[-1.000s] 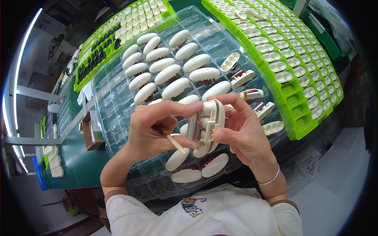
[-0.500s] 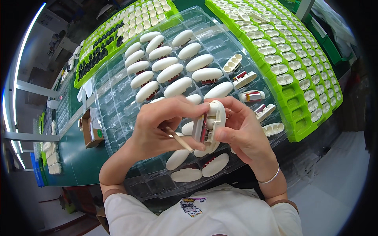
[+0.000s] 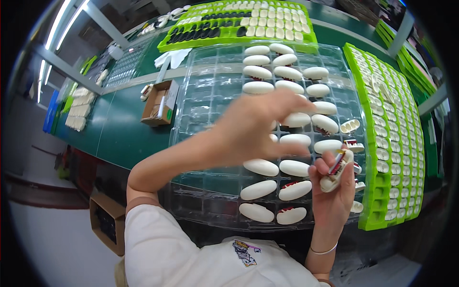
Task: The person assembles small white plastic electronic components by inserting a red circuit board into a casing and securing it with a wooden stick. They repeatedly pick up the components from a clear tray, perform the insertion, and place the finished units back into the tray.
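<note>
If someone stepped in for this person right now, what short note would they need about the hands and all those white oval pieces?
Left hand: empty, fingers spread, blurred, raised over the middle of the clear plastic compartment tray.
Right hand: gripping one white oval case with red inner parts, held at the tray's right side.
Done: many closed white oval cases sit in the tray's middle columns, from far end to near edge.
Left: the held case is not yet in a slot; a few open pieces lie at the tray's right edge; the left compartments are unfilled. Green trays of small white parts stand to the right.
</note>
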`<state>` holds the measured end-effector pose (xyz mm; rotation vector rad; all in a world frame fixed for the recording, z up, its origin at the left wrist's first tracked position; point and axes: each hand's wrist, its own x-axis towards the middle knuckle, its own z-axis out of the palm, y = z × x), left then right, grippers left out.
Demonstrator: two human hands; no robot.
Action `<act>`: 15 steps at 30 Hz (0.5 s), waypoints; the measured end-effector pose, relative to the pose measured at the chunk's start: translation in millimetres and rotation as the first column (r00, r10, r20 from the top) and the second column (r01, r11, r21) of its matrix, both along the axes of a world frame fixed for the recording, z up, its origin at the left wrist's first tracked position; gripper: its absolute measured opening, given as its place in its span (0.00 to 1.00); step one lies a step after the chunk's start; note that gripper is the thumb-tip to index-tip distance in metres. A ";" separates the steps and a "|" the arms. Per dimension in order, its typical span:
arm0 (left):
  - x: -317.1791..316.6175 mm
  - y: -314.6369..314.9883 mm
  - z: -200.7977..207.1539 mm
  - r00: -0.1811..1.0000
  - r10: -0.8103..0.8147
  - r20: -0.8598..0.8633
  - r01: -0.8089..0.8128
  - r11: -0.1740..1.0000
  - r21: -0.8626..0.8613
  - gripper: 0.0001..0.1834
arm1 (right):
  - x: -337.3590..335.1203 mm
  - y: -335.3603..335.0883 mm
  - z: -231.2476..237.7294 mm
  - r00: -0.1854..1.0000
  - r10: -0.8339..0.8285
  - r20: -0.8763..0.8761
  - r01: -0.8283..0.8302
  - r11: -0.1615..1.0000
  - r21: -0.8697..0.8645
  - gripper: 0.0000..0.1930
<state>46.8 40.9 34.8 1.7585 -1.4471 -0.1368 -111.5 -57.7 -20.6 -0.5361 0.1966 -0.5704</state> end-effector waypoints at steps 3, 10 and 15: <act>69.1 54.6 9.7 0.821 0.426 0.381 -0.491 0.866 0.091 0.06 | -7.5 -11.4 -7.6 0.999 -0.032 0.015 0.032 0.999 0.005 0.15; 146.1 174.0 -36.0 0.581 0.559 0.592 -0.773 0.149 0.617 0.08 | -3.5 -4.5 -9.8 1.000 0.016 -0.020 -0.016 1.000 -0.004 0.11; 153.8 174.3 -53.7 0.580 0.584 0.568 -0.778 0.192 0.598 0.06 | -1.6 -2.2 -9.5 0.998 0.021 -0.063 -0.023 0.999 -0.024 0.10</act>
